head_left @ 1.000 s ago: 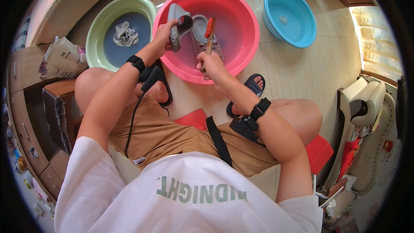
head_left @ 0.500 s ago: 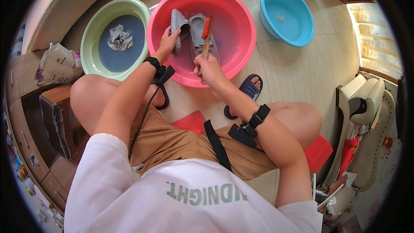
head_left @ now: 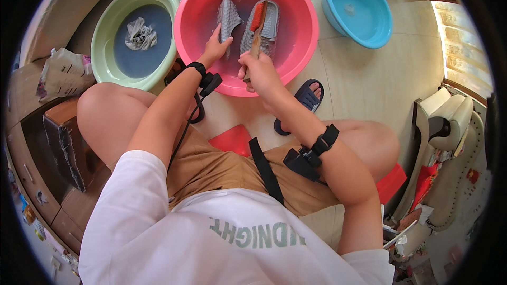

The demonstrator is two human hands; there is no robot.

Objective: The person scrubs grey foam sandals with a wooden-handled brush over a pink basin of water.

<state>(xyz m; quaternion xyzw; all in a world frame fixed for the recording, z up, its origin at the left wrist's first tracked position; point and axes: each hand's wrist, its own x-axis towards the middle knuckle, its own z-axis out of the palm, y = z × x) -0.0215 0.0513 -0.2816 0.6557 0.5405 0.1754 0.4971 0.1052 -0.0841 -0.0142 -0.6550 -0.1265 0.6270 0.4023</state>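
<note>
In the pink basin (head_left: 185,47) of cloudy water lie two grey textured slippers. The left slipper (head_left: 229,18) rests tilted on its side in the water. My left hand (head_left: 214,48) is at its near end, fingers and thumb spread, seeming to touch it without gripping. The right slipper (head_left: 270,26) sits with its opening upward. My right hand (head_left: 261,71) is closed round the wooden handle of a scrub brush (head_left: 258,18). The brush's orange-red bristles lie over the right slipper; whether they press on it I cannot tell.
A pale green basin (head_left: 100,47) on the left holds grey water and a wadded cloth (head_left: 140,35). On the right stands a blue basin (head_left: 388,26) with some water. A dark sandal (head_left: 308,97) is on my foot near the pink basin. Wooden cabinets (head_left: 34,179) line the left.
My left hand has loosened from the left slipper, which has gone from being held up to lying in the water. The brush stays in my right hand. The view has shifted slightly.
</note>
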